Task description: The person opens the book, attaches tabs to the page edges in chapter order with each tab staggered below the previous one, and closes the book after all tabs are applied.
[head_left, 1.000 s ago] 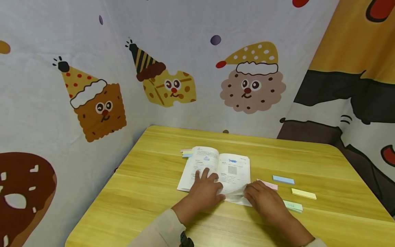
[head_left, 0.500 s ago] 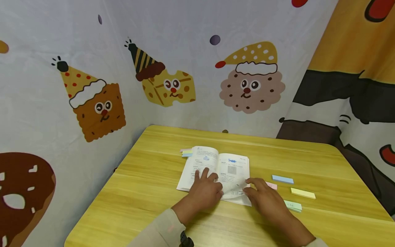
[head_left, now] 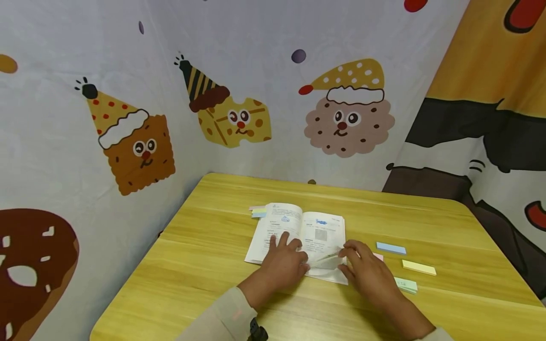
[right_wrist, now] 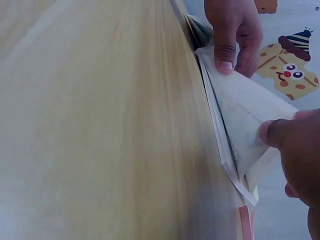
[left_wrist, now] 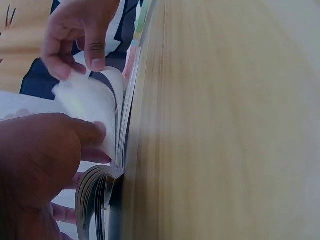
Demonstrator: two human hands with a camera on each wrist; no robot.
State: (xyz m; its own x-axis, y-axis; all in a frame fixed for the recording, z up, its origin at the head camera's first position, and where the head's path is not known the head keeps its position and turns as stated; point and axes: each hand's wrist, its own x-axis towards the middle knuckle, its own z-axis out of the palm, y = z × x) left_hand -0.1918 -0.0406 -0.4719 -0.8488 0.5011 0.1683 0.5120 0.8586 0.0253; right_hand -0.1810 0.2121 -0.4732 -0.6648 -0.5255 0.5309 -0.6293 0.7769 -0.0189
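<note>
An open book point(head_left: 315, 227) with printed pages lies on the table. My left hand point(head_left: 281, 265) rests spread on its left page, the thumb by the spine. In the left wrist view, that page side arches under the left hand point(left_wrist: 40, 160). My right hand point(head_left: 368, 272) pinches the lower outer corner of a right-hand page between thumb and fingers. The right wrist view shows this page point(right_wrist: 245, 110) raised in a fold off the pages beneath. Colored index tabs point(head_left: 258, 214) in pink, yellow and blue stick out from the book's left edge.
To the right of the book lie a blue sticky-note pad point(head_left: 391, 247), a yellow pad point(head_left: 419, 267) and a green pad point(head_left: 407, 285). A pink pad point(head_left: 378, 257) is mostly hidden behind my right hand. A cartoon-printed cloth point(head_left: 281, 166) hangs behind the wooden table point(head_left: 204, 284).
My right hand has lifted the page corner, which now curls up toward the spine; its fingers have risen slightly. My left hand has stayed on the left page.
</note>
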